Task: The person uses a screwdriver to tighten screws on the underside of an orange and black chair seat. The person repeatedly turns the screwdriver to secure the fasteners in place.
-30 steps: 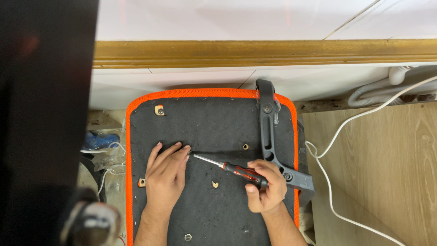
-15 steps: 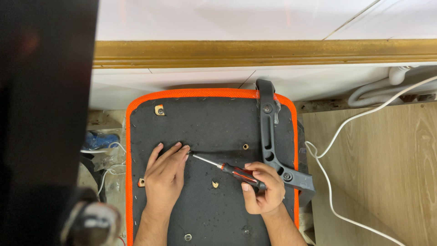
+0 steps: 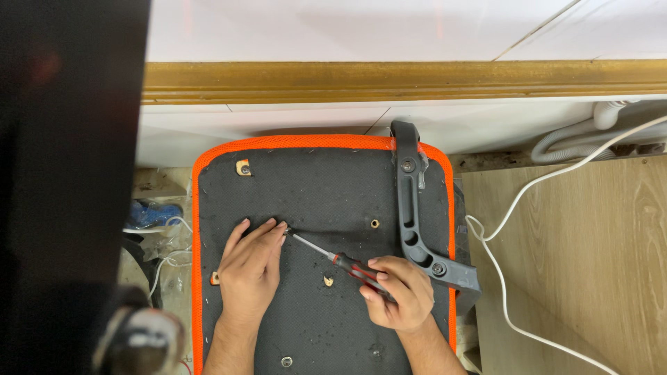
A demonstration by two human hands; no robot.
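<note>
- While its fingers curl round the red-and-black handle, the right hand point(image 3: 394, 293) grips a screwdriver point(image 3: 333, 258) and holds it slanted, tip up and to the left.
- Metal shaft of the screwdriver runs from the handle to a point just beside the fingertips of the left hand point(image 3: 249, 267).
- Left hand lies flat, fingers spread and holding nothing, palm down on the black underside of a seat pad point(image 3: 326, 187); its fingertips touch the spot where the screwdriver tip meets the pad.
- Seat pad lies face down, edged all round with an orange mesh border point(image 3: 292, 142).
- Small screw holes show in the pad: one near the upper left corner point(image 3: 243, 167), one right of centre point(image 3: 375, 223), one just beside the screwdriver handle point(image 3: 328, 281).
- A grey plastic armrest bracket point(image 3: 415, 222) is fixed along the pad's right side, bending outward at its lower end, just beside the right hand.
- Right of the pad, a white cable point(image 3: 514, 208) loops across a wooden floor point(image 3: 590, 278).
- Beyond the pad runs a gold-coloured trim strip point(image 3: 389, 80) on a white wall.
- At the left edge stands a dark, blurred panel point(image 3: 69, 173).
</note>
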